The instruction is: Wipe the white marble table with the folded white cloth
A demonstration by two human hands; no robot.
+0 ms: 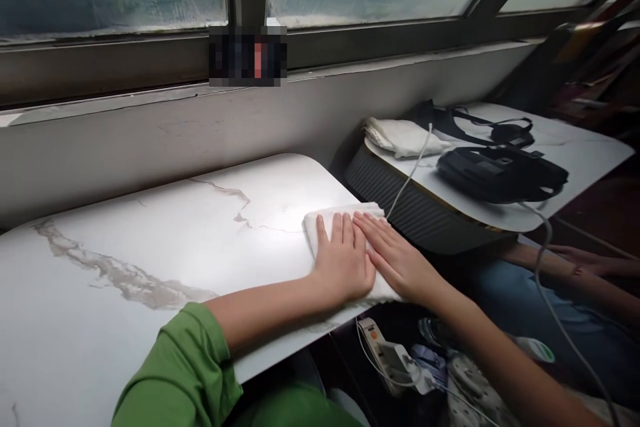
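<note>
A folded white cloth (311, 227) lies at the right end of the white marble-patterned table (165, 247). My left hand (345, 260) rests flat on top of it, fingers stretched toward the window. Beside and touching it, my right hand (400, 263) also lies on the cloth with straight fingers pointing up and left. Neither hand is wrapped around the cloth; both press down on it from above. Part of the cloth is hidden under my palms.
On a second table (585, 147) to the right lie a black strapped bag-like item (500, 173) and another folded white cloth (405, 137). A white cable (545, 240) hangs there. Below are a power strip (380, 347) and another person's arm (550, 267). Windows stand behind.
</note>
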